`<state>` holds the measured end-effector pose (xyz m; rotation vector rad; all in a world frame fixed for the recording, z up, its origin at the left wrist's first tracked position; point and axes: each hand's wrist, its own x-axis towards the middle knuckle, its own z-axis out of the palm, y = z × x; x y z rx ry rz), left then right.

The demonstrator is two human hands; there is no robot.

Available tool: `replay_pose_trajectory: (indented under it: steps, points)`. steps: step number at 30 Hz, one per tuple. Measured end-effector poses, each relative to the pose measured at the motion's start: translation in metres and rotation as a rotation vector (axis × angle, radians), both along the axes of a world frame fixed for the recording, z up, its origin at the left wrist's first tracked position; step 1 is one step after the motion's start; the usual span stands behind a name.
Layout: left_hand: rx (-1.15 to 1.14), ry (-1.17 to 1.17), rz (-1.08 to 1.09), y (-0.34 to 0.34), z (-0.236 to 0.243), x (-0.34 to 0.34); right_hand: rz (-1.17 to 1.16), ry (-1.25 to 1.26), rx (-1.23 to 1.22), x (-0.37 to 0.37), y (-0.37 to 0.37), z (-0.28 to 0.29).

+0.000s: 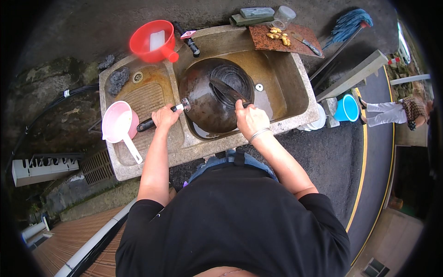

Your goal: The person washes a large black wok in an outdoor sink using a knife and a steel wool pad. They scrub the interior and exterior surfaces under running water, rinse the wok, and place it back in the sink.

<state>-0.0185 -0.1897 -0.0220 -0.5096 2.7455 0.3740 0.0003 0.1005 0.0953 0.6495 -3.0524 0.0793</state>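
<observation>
While the left hand (165, 117) grips the black handle (146, 125) of a big dark wok (196, 92), its fingers closed around the grip, the right hand (252, 121) has its fingers clamped on the handle end of a broad-bladed knife (225, 87). The wok lies in the larger, right-hand basin of a stone sink (305, 87), its handle reaching leftward over the divider, and concentric rings mark the surface that faces up. The knife slants across those rings, tip toward the upper left; whether its edge touches the metal cannot be told. A bracelet (260, 133) circles the right wrist.

In the shallower left part, which has a ribbed slope, a pink dipper (121, 121) stands near the left forearm, its pale handle pointing toward the person. A grey scouring wad (119, 81) sits beside the round drain (138, 77). A red dipper (140, 41) with a whitish piece inside rests at the far rim, next to a black tap (191, 45).

At the far right corner lies a reddish board (262, 40) bearing yellow ginger-like pieces (278, 36) and a smaller knife (307, 43); a clear jar (284, 16) stands just behind. Farther right are a blue mop (347, 27) and a blue bucket (348, 109).
</observation>
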Motion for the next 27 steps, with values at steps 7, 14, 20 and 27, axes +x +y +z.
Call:
replay_pose_trajectory:
  steps: [7,14,20,27]
  points:
    - [-0.015,0.028,0.005,0.000,0.000,0.003,-0.013,-0.135,0.045,0.031,0.007,0.019]
    - [0.000,0.028,0.003,0.000,0.001,0.003,-0.029,-0.057,0.006,0.007,0.003,0.005]
    - [0.002,0.042,0.007,0.000,-0.001,0.003,-0.018,-0.088,-0.011,0.007,0.005,0.006]
    - [-0.005,0.045,0.016,0.000,0.001,0.005,0.013,-0.058,0.049,0.008,0.000,0.013]
